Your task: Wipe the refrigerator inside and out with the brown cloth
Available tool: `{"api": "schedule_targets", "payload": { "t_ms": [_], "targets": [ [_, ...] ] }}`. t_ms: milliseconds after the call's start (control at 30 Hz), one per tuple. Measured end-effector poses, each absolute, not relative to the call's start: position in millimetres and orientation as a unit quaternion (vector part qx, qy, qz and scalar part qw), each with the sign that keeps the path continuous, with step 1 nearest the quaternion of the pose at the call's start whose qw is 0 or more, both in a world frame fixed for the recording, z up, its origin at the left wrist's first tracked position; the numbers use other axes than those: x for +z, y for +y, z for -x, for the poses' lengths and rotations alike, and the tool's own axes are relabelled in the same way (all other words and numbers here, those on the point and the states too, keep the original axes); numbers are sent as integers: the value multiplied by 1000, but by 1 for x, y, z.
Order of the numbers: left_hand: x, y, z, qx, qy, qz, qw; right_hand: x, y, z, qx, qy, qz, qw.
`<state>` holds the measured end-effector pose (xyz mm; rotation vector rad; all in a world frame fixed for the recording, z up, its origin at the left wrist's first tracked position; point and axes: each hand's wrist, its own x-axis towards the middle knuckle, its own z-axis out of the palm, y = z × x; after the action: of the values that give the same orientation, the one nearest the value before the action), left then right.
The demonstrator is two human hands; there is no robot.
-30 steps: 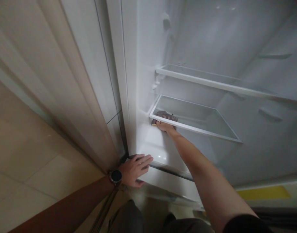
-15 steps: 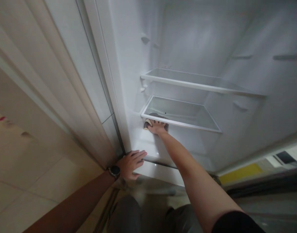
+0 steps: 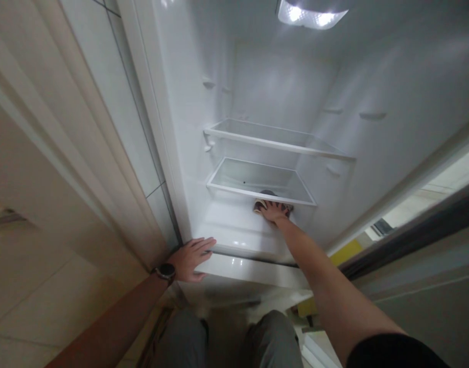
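An open white fridge with bare insides fills the view. My right hand reaches in under the lower glass shelf and presses a dark cloth against the shelf's front edge, towards its right end. Fingers are spread over the cloth. My left hand, with a black watch on the wrist, lies flat with fingers stretched out on the front lip of the white drawer at the fridge's bottom left.
A second glass shelf sits above the lower one. The fridge lamp shines at the top. White tiled wall stands to the left, beige floor tiles below it. My knees are close to the drawer.
My right hand has slid the cloth to the right along the lower shelf's front edge, from its left corner towards the right end. The view has tilted upward. The left hand stayed put.
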<state>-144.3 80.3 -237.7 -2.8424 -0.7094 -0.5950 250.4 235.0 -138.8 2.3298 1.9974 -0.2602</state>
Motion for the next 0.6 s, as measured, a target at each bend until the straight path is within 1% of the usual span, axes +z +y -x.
{"api": "schedule_targets", "payload": {
  "t_ms": [100,200,600],
  "targets": [
    [-237,79,143,-196,-241,948,73,-141,228,-281,-80,620,-780,7],
    [-237,81,143,-183,-243,950,70,-145,225,-284,-86,618,-781,0],
    [-237,83,141,-187,-256,946,73,-155,185,-275,-121,608,-783,49]
  ]
}}
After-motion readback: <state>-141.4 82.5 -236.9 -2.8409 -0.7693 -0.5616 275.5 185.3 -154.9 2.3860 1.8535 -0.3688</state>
